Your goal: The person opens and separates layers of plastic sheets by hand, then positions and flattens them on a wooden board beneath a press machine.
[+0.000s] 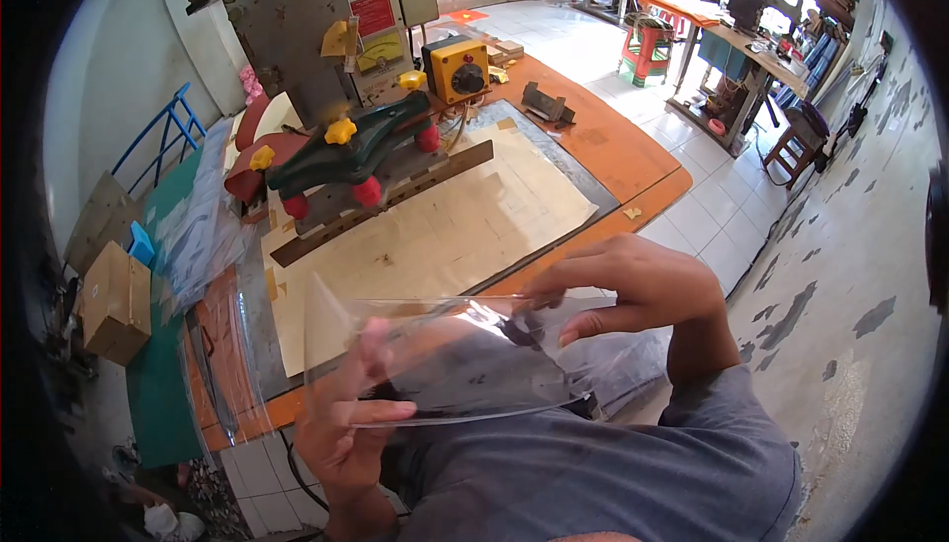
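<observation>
Now up: clear plastic sheet (465, 379) between two hands

And it's held aloft, this thin see-through sheet, bowed along its lower edge, bright glare streaking its top, right in front of the grey-shirted body at the bench's near edge. Left hand (341, 438) has it pinched at the left end, some fingers showing through the plastic! Over to the right hand (643, 285): fingers arched, thumb well apart from them, right up at the sheet's other end, though whether it's gripping, I cannot tell.

Beyond, on the orange-topped bench (647, 171), lies a tan flat board (524, 201), a long dark metal bar (415, 194) running across it. Just behind the bar sits a dark green metal frame (400, 127) with yellow knobs (341, 132) and red feet (367, 192). Past that, a yellow-and-black control box (457, 70) beside a tall grey machine (282, 28). Out left, loose clear sheets (203, 231), then a brown cardboard box (114, 303)!
</observation>
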{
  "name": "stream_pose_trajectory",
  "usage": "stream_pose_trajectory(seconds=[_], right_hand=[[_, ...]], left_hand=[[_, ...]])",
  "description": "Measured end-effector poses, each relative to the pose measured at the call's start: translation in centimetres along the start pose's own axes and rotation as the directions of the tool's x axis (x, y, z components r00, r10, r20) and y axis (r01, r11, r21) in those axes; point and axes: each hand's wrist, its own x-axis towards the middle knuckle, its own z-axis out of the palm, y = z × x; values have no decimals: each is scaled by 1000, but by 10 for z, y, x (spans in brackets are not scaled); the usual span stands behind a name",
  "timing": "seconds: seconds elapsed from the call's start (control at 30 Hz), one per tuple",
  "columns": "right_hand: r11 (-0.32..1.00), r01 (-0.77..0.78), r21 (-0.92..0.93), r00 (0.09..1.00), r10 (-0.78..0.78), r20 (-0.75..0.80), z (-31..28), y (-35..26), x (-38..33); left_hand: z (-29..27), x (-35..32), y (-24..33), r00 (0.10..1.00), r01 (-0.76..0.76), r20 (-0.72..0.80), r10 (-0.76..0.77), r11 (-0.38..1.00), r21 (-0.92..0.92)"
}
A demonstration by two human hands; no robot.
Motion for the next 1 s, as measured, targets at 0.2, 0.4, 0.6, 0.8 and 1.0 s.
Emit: stream_pose_trajectory(seconds=[0.2, 0.4, 0.6, 0.8, 1.0], right_hand=[[980, -183, 76, 983, 183, 9, 4, -1, -10], [991, -71, 111, 993, 81, -86, 9, -5, -12], [992, 56, 111, 988, -39, -150, 8, -9, -5], [993, -14, 113, 997, 23, -72, 5, -20, -1], [981, 47, 189, 998, -39, -44, 11, -30, 9]], left_hand=[[-6, -22, -16, 996, -62, -69, 57, 996, -61], [-22, -49, -11, 1000, 18, 22, -12, 949, -314], [-20, -53, -35, 920, 203, 349, 175, 549, -811], [-18, -32, -34, 696, 473, 703, 145, 645, -600], [4, -44, -54, 714, 525, 503, 486, 102, -845]])
